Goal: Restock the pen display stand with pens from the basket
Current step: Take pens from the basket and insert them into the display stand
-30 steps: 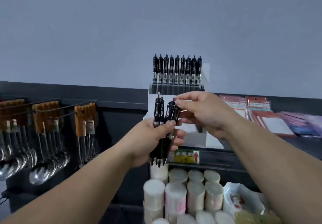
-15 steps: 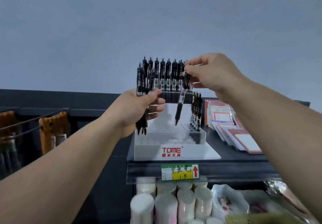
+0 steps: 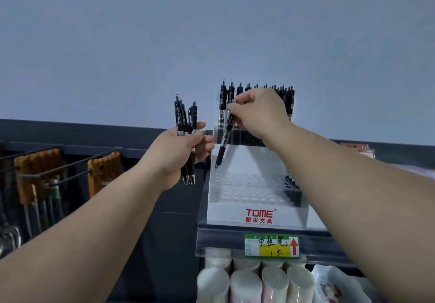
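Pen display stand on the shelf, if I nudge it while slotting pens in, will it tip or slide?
Probably stiff: the pen display stand looks like rigid white plastic. Mostly unfilled, it is likely light and may slide on the shelf. Tipping seems unlikely, given its broad stepped base.

stand [image 3: 259,215]: smooth, glossy white plastic; clear plastic side walls.
pens [image 3: 179,119]: left of the stand, glossy black plastic, clear barrels.
pen [image 3: 224,142]: above the stand, matt black grip, clear barrel.
tag [image 3: 270,246]: below the stand, paper behind a shiny clear strip.
handles [image 3: 37,168]: far left of the stand, brown, wood-like.
wall [image 3: 211,31]: behind the stand, smooth and matt.
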